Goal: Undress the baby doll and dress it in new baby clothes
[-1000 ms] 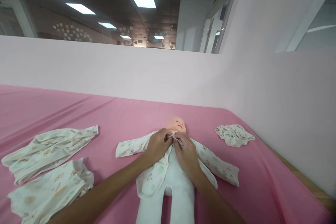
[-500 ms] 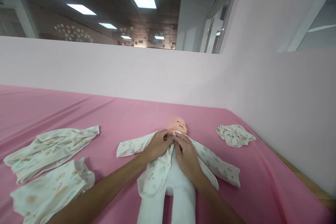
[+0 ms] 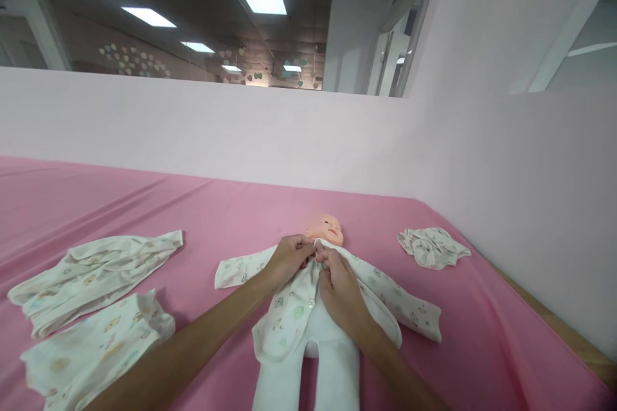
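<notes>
A baby doll [image 3: 326, 230] lies on its back with its head away from me and its white legs [image 3: 277, 385] toward me. It wears a white printed baby jacket [image 3: 289, 327] whose sleeves spread out to both sides. The front hangs apart lower down, with a small fastener visible on the left edge. At the neckline my left hand [image 3: 290, 259] pinches the jacket's left front edge. My right hand [image 3: 340, 286] has its fingers bent against the cloth just beside it, gripping the other edge near the collar. The fingertips hide the exact spot between them.
On the left lie two white printed garments, one farther back [image 3: 96, 276] and one nearer [image 3: 96, 347]. A crumpled printed cloth [image 3: 432, 248] rests at the right. Pink sheeting [image 3: 202, 212] covers the surface, bordered by a white wall [image 3: 216, 135] behind and to the right.
My fingers have shifted slightly at the collar, the left hand's knuckles a little higher. More of the jacket's left edge and its fastener shows. The doll has stayed in place.
</notes>
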The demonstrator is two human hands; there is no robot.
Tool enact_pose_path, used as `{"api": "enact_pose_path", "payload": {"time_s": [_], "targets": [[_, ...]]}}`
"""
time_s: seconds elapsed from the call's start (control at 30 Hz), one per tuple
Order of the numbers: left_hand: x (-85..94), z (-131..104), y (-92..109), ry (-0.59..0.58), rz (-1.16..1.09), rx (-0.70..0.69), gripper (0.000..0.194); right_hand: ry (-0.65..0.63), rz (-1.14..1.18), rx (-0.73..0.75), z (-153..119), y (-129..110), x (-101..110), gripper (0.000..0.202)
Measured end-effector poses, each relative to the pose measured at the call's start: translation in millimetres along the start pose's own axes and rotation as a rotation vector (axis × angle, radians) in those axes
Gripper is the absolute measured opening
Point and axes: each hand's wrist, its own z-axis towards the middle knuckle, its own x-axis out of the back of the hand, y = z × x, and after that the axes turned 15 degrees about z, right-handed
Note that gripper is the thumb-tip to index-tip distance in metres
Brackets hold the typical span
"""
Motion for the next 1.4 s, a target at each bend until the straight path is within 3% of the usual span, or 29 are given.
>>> {"api": "enact_pose_path", "payload": {"time_s": [0.37,0.57,0.77,0.93,1.03,1.13,1.27,1.4], "targets": [[-3.8,4,-5,0.108,0.063,0.017,0.015,-0.021,0.042,-0.046,-1,1,0,0.037],[4.8,6,-4,-0.025,0.208,-0.007,0.021,0.029,-0.022,-0.051,-1,1,-2,0.047],[12.4,10,-2,-0.149,0.119,0.054,0.022,0.081,-0.166,0.067,0,4,-5,0.043],[13.0,9,-5,-0.151,0.115,0.052,0.026,0.06,-0.164,0.116,-1,3,-4,0.032],[8.4,-3,-2,-0.005,0.252,-0.015,0.03,0.078,-0.204,0.054,-4,1,3,0.031],[2.0,-26,9,0.14,0.535,-0.124,0.026,0.086,-0.255,-0.062,-11,0,15,0.032],[-5.1,-59,25,0.11,0.809,-0.141,0.028,0.034,-0.239,-0.249,-24,-1,31,0.034],[-10.1,-70,29,0.097,1.01,-0.177,0.03,0.015,-0.213,-0.292,-32,-7,35,0.033]]}}
